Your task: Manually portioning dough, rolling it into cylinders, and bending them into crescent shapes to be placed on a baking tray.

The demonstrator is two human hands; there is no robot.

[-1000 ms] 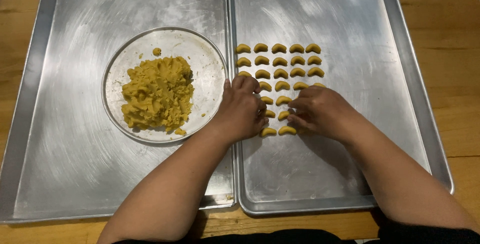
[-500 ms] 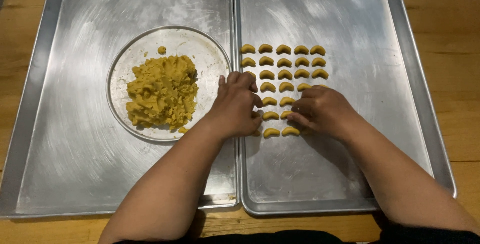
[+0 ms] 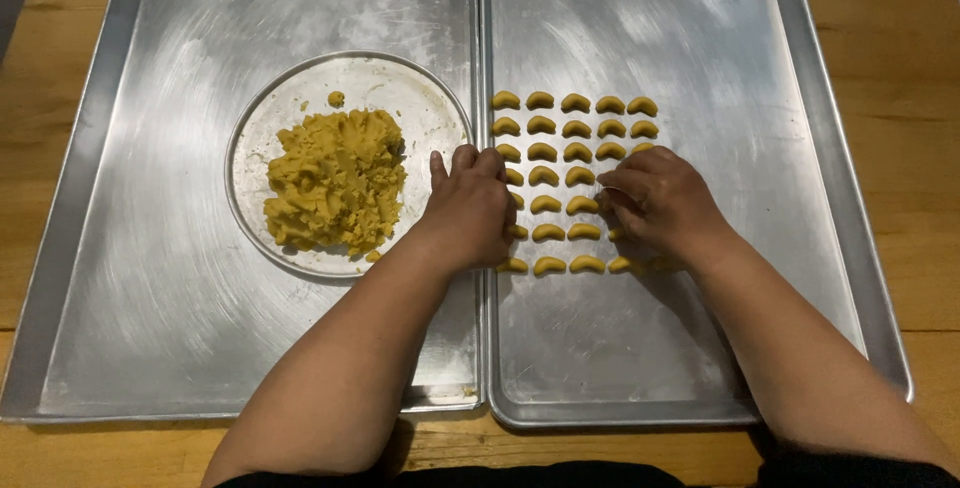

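On round plate (image 3: 262, 118): yellow dough (image 3: 335, 181).

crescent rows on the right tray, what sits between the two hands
In the head view, small yellow crescent dough pieces lie in rows between the left hand and the right hand, on the right tray.

Light-brown wooden worktop (image 3: 905, 78), grain running left to right, carrying two large rectangular brushed-metal baking trays. The left metal tray (image 3: 130, 328) and the right metal tray (image 3: 790, 198) lie flat, side by side, long rims touching at the centre. Bare wood shows along both sides and the near edge.
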